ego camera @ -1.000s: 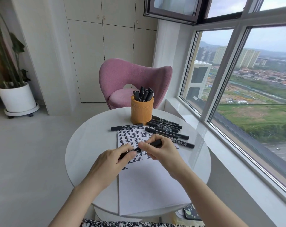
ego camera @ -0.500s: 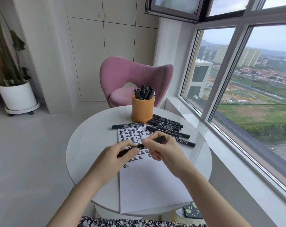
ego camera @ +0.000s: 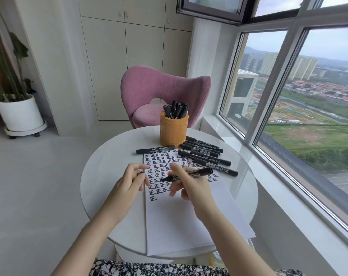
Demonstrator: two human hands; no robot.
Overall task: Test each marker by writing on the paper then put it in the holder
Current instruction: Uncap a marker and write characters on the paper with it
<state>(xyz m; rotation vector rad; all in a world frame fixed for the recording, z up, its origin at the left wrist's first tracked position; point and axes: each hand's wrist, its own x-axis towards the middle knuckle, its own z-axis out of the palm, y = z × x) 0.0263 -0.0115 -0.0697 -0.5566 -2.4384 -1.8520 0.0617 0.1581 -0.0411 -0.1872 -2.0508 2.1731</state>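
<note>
We see the right hand (ego camera: 191, 186) gripping a black marker (ego camera: 191, 174) over the middle of the paper (ego camera: 179, 220), its uncapped tip pointing left and its barrel angling up to the right. The left hand (ego camera: 129, 182) hovers just left of that tip, fingers curled; something dark, perhaps the cap, shows at its fingertips, but we cannot tell for certain. The paper lies on the round white worktop (ego camera: 109, 176), its far half filled with rows of black written characters. At the far edge stands the orange holder (ego camera: 174, 130) with several markers upright in it. A loose row of markers (ego camera: 205, 154) lies to the holder's right, and one single marker (ego camera: 155, 150) lies across the paper's far edge.
</note>
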